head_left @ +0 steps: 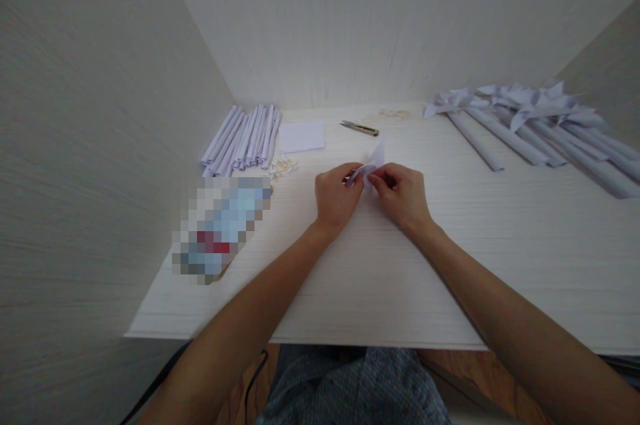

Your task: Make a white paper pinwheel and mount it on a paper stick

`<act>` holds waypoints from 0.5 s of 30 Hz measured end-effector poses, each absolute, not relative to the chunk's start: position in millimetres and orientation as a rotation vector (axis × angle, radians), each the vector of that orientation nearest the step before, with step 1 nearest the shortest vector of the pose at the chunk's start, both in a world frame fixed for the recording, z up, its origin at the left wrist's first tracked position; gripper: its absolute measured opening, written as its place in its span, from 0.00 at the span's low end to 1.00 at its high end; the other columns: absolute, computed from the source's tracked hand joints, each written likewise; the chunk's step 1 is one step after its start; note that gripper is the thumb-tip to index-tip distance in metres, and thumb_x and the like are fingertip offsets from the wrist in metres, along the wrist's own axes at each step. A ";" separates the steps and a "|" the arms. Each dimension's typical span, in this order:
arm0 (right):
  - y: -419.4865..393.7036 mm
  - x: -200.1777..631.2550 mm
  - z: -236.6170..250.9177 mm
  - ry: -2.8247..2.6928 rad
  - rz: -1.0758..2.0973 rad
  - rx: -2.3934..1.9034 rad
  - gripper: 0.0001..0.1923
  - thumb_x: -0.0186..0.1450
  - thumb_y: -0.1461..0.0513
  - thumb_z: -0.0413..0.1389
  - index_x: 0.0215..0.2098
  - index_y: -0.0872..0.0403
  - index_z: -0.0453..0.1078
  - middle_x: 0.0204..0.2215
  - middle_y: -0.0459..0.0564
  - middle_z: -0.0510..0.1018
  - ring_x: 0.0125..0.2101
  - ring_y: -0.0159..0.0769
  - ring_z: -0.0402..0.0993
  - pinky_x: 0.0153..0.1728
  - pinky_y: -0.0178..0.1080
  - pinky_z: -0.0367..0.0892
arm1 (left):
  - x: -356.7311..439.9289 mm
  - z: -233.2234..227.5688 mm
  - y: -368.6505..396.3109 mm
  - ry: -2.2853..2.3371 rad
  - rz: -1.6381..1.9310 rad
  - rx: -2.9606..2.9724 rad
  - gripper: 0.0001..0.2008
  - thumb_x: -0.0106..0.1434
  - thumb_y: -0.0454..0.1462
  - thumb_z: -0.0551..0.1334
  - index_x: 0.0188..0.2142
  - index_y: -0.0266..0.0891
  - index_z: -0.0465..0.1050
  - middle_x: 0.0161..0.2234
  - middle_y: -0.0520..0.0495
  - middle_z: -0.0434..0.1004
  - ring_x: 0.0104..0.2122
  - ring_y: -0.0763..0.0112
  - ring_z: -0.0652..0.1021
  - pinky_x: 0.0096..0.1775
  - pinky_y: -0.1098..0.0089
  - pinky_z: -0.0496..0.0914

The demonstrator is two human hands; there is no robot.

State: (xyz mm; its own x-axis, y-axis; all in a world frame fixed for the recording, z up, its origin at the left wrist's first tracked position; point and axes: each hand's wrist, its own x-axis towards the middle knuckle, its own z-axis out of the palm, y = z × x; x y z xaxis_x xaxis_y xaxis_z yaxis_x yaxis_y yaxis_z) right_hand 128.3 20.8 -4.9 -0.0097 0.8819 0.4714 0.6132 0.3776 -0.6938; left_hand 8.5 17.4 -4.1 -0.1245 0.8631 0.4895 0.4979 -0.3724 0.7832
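Between my two hands is a small white paper pinwheel (376, 156), its pointed corner sticking up and its paper partly curled. My left hand (339, 193) pinches its left side with thumb and fingers. On the other side, the closed fingertips of my right hand (400, 190) press near the pinwheel's middle. Fingers hide much of its centre. Just beyond the hands lie thread snips (360, 128). A flat stack of white paper sheets (302, 136) lies farther left.
Several rolled paper sticks (245, 138) are piled at the back left, near small pale pieces (283, 167). A blurred-out phone-like object (225, 228) lies front left. Several pinwheels on paper sticks (530, 115) fill the back right. More pale bits (394, 114) lie by the rear wall.
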 end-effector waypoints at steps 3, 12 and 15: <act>20.3 128.0 -4.5 -1.718 0.350 -1.328 0.07 0.53 0.64 0.53 0.18 0.55 0.66 0.16 0.45 0.69 0.19 0.29 0.61 0.23 0.35 0.57 | 9.1 -5.1 18.5 1.485 1.510 1.745 0.10 0.50 0.28 0.59 0.30 0.40 0.76 0.28 0.50 0.80 0.26 0.74 0.77 0.32 0.74 0.70; 20.2 129.5 -5.3 -1.635 0.353 -1.350 0.08 0.54 0.63 0.52 0.18 0.55 0.66 0.17 0.46 0.69 0.19 0.30 0.61 0.23 0.35 0.57 | 10.3 -7.5 23.1 1.214 1.472 1.564 0.08 0.52 0.31 0.60 0.32 0.37 0.76 0.32 0.47 0.80 0.31 0.74 0.77 0.36 0.72 0.71; 20.6 129.9 -5.3 -1.603 0.356 -1.359 0.09 0.54 0.63 0.52 0.17 0.55 0.66 0.16 0.45 0.69 0.19 0.30 0.62 0.22 0.35 0.57 | 10.0 -9.1 24.1 1.148 1.451 1.557 0.09 0.53 0.32 0.59 0.33 0.38 0.76 0.35 0.47 0.79 0.33 0.74 0.77 0.39 0.71 0.71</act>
